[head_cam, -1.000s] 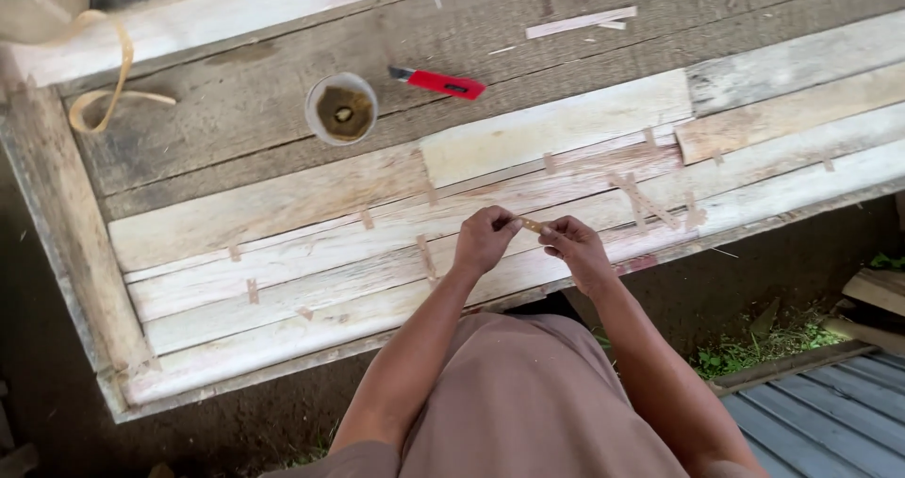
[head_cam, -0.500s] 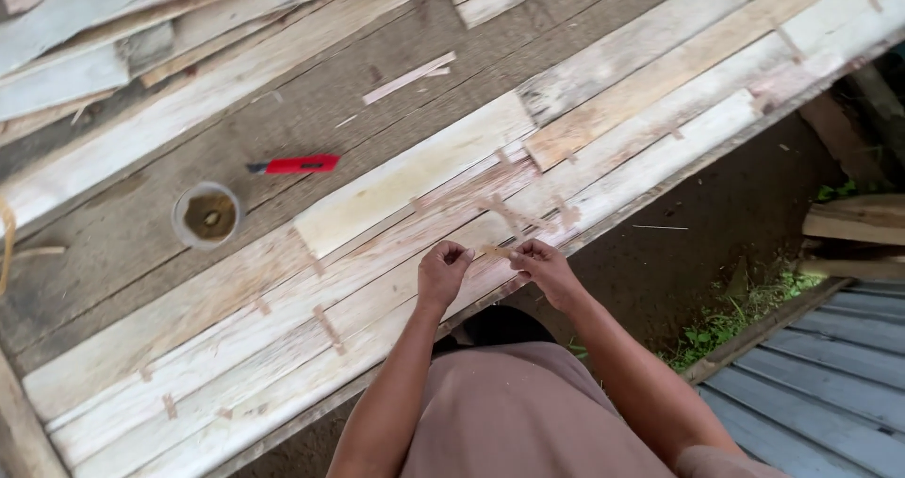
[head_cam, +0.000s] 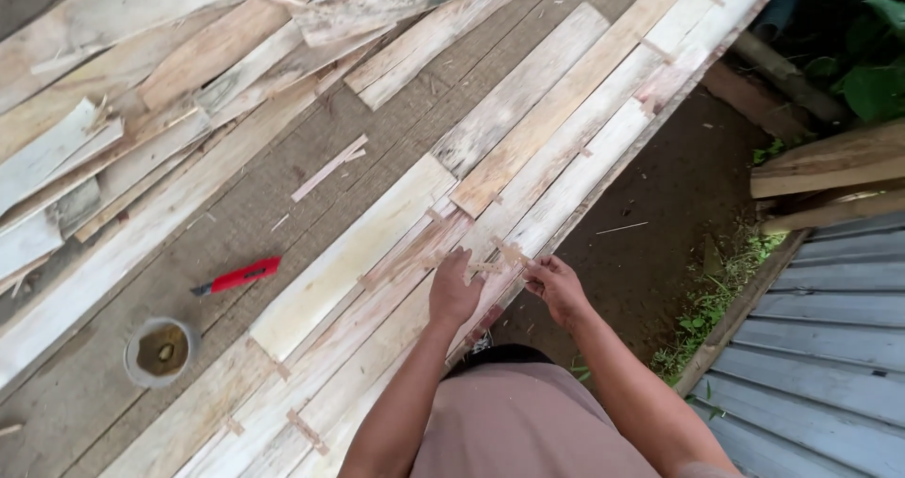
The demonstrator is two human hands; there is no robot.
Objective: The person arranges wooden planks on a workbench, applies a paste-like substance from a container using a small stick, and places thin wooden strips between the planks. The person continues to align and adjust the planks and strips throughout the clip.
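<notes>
At the far left of the tabletop (head_cam: pixel 283 205) a small round cup (head_cam: pixel 160 351) with brownish contents stands on the bare weathered boards. Just right of it, a little farther from me, lies a red-handled utility knife (head_cam: pixel 236 275). Behind them, loose pale wood slats (head_cam: pixel 141 110) are heaped at angles.

My left hand (head_cam: pixel 454 289) rests palm down on the long pale planks (head_cam: pixel 396 280) laid side by side along the near edge. Its fingers (head_cam: pixel 462 261) are together and curled slightly, the tips pressing on a small thin wooden strip (head_cam: pixel 485 268). I cannot tell whether they pinch it or only hold it flat.

My right hand (head_cam: pixel 558 288) sits just beside, at the plank edge. Its fingers (head_cam: pixel 535 272) are drawn close, thumb and forefinger nipped on the other end of the same strip. Small tabs of wood cross the plank seams here and there.

Right of the tabletop the ground is bare dark soil (head_cam: pixel 650 242) with a patch of green weeds (head_cam: pixel 702 322). Stacked timber (head_cam: pixel 830 172) lies farther back. Grey corrugated sheeting (head_cam: pixel 820 374) fills the near right corner.
</notes>
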